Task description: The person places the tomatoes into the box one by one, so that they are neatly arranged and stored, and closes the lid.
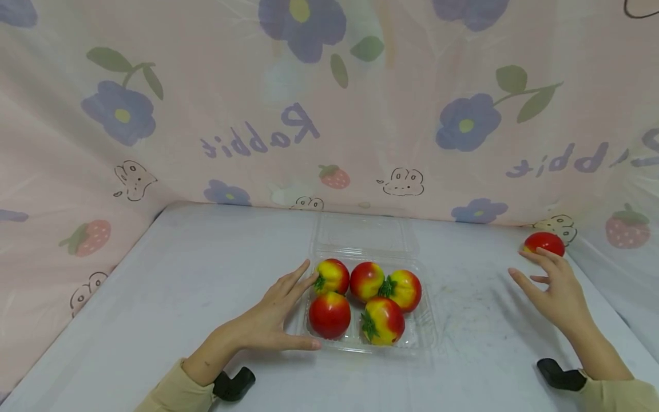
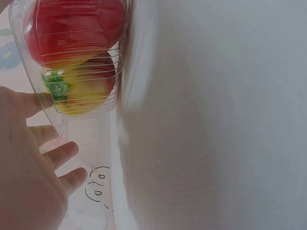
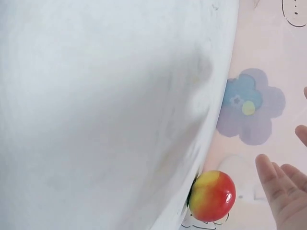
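A clear plastic clamshell box (image 1: 424,337) lies with its lid (image 1: 365,233) folded back and several round red-and-yellow fruits (image 1: 329,316) inside, some showing green leafy tops. My left hand (image 1: 268,317) is spread at the box's left side, fingers straight and thumb near the front corner. In the left wrist view, fingers of this hand (image 2: 33,158) lie against or close to the box rim. Toward the back right, my right hand (image 1: 558,292) hovers with fingers loosely extended, holding nothing. Just beyond its fingertips sits another red-and-yellow fruit (image 1: 544,244); the right wrist view shows a gap between them.
A white tabletop (image 1: 221,252) spreads under everything. Behind and at both sides hangs a pink printed curtain (image 1: 216,86) with flowers and rabbits, meeting the table's back edge close to the lone fruit. Black wrist mounts (image 1: 234,384) sit below each hand.
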{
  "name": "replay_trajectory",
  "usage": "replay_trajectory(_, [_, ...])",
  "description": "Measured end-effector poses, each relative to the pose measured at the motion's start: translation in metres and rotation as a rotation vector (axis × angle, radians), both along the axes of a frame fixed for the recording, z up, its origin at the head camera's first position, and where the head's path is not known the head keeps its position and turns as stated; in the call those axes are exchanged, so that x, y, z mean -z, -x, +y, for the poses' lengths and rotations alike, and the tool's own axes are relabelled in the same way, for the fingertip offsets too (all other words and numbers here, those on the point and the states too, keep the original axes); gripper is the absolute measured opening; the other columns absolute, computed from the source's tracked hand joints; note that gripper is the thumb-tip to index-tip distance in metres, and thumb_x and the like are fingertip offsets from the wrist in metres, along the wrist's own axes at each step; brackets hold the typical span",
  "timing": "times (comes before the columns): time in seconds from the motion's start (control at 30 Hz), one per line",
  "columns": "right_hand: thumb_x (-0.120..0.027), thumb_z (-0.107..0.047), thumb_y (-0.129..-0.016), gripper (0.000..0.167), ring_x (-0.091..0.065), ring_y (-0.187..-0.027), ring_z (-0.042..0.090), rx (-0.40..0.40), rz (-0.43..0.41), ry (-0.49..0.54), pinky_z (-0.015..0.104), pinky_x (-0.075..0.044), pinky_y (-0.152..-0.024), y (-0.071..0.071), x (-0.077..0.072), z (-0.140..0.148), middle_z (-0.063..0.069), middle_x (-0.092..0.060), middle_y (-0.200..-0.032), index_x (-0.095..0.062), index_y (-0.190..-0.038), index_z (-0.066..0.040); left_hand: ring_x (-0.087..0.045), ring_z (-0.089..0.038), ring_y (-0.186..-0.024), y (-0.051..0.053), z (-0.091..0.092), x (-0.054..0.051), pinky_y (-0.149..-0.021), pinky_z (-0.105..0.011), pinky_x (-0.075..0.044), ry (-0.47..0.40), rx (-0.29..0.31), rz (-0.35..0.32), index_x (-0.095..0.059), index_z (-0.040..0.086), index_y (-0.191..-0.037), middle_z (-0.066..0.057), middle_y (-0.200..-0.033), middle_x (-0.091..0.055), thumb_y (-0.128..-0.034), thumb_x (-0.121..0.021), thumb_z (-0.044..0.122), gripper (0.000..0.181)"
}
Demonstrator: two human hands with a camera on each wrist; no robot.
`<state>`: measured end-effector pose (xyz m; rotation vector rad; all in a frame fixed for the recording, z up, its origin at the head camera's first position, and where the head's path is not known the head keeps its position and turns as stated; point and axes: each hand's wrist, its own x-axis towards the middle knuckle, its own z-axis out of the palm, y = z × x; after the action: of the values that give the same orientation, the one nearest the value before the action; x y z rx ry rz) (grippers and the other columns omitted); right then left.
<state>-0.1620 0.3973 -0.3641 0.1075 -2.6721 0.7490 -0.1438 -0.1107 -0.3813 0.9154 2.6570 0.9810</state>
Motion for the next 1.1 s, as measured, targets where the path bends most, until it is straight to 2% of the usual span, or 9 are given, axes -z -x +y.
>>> replay_trajectory(0.23, [-0.065, -0.023, -0.092, 0.056, -0.044, -0.107, 0.057, 0.043, -0.039, -0.028, -0.005, -0.031, -0.057, 0.002, 0.001, 0.006, 0.041, -0.029, -0.139, -0.047, -0.135, 0.006, -0.012, -0.034, -0.146, 0.000, 0.000, -0.001, -0.106, -0.070, -0.024, 0.008, -0.005, -0.009, -0.019, 0.026, -0.154, 0.001, -0.163, 0.002, -0.0713, -0.071, 0.063, 0.105])
replay_trajectory(0.3, [-0.064, -0.025, -0.092, 0.056, -0.045, -0.104, 0.056, 0.059, -0.057, -0.041, -0.001, -0.036, -0.055, 0.004, 0.000, 0.009, 0.041, -0.028, -0.139, -0.046, -0.135, 0.007, -0.013, -0.033, -0.146, 0.000, 0.000, -0.001, -0.106, -0.070, -0.024, 0.005, -0.003, -0.007, -0.020, 0.025, -0.154, 0.000, -0.163, 0.001, -0.0714, -0.071, 0.062, 0.105])
replay_trajectory(0.37, [-0.063, -0.027, -0.093, 0.057, -0.047, -0.101, 0.056, 0.075, -0.072, -0.057, 0.010, -0.048, -0.055, 0.006, 0.000, 0.012, 0.042, -0.027, -0.139, -0.046, -0.135, 0.007, -0.013, -0.033, -0.146, 0.000, 0.000, -0.001, -0.106, -0.069, -0.024, 0.003, -0.001, -0.002, -0.020, 0.024, -0.154, 0.000, -0.163, 0.001, -0.0716, -0.071, 0.062, 0.104])
replay_trajectory(0.43, [-0.062, -0.030, -0.093, 0.058, -0.048, -0.100, 0.056, 0.097, -0.098, -0.074, 0.028, -0.057, -0.059, 0.008, 0.000, 0.015, 0.042, -0.025, -0.141, -0.045, -0.135, 0.007, -0.013, -0.033, -0.146, 0.000, 0.000, -0.001, -0.107, -0.069, -0.023, 0.001, 0.001, 0.001, -0.020, 0.024, -0.154, 0.000, -0.163, 0.001, -0.0719, -0.071, 0.062, 0.104])
replay_trajectory(0.5, [-0.061, -0.032, -0.094, 0.060, -0.048, -0.099, 0.057, 0.115, -0.125, -0.082, 0.048, -0.057, -0.063, 0.010, 0.001, 0.018, 0.042, -0.021, -0.142, -0.044, -0.136, 0.007, -0.013, -0.033, -0.146, 0.000, 0.000, -0.001, -0.107, -0.069, -0.024, 0.000, 0.002, 0.002, -0.020, 0.024, -0.154, 0.000, -0.163, 0.001, -0.0721, -0.071, 0.061, 0.104])
replay_trajectory(0.6, [-0.060, -0.034, -0.094, 0.062, -0.044, -0.103, 0.058, 0.137, -0.151, -0.083, 0.060, -0.052, -0.071, 0.013, 0.002, 0.022, 0.043, -0.018, -0.143, -0.042, -0.137, 0.007, -0.013, -0.034, -0.146, 0.000, 0.000, -0.001, -0.106, -0.069, -0.024, -0.002, 0.003, 0.002, -0.020, 0.025, -0.154, 0.000, -0.163, 0.001, -0.0721, -0.072, 0.061, 0.104])
replay_trajectory(0.87, [-0.059, -0.032, -0.095, 0.062, -0.036, -0.108, 0.057, 0.157, -0.181, -0.062, 0.062, -0.051, -0.074, 0.018, 0.006, 0.033, 0.043, -0.015, -0.143, -0.039, -0.138, 0.009, -0.014, -0.035, -0.145, 0.000, 0.000, 0.000, -0.106, -0.070, -0.024, -0.003, -0.001, 0.001, -0.019, 0.026, -0.154, 0.000, -0.163, 0.001, -0.0721, -0.072, 0.061, 0.104])
replay_trajectory(0.97, [-0.059, -0.030, -0.095, 0.062, -0.035, -0.109, 0.057, 0.167, -0.180, -0.060, 0.053, -0.055, -0.067, 0.019, 0.008, 0.038, 0.043, -0.015, -0.143, -0.038, -0.139, 0.009, -0.013, -0.035, -0.145, 0.000, 0.000, 0.000, -0.107, -0.070, -0.023, -0.003, 0.001, -0.001, -0.018, 0.027, -0.154, 0.001, -0.163, 0.002, -0.0723, -0.072, 0.060, 0.104])
replay_trajectory(1.1, [-0.059, -0.029, -0.095, 0.063, -0.034, -0.109, 0.057, 0.181, -0.175, -0.064, 0.053, -0.055, -0.067, 0.022, 0.010, 0.042, 0.044, -0.015, -0.142, -0.037, -0.139, 0.010, -0.014, -0.035, -0.145, 0.000, 0.000, 0.001, -0.106, -0.070, -0.023, -0.003, -0.001, 0.000, -0.019, 0.027, -0.154, 0.002, -0.163, 0.002, -0.0722, -0.072, 0.061, 0.104])
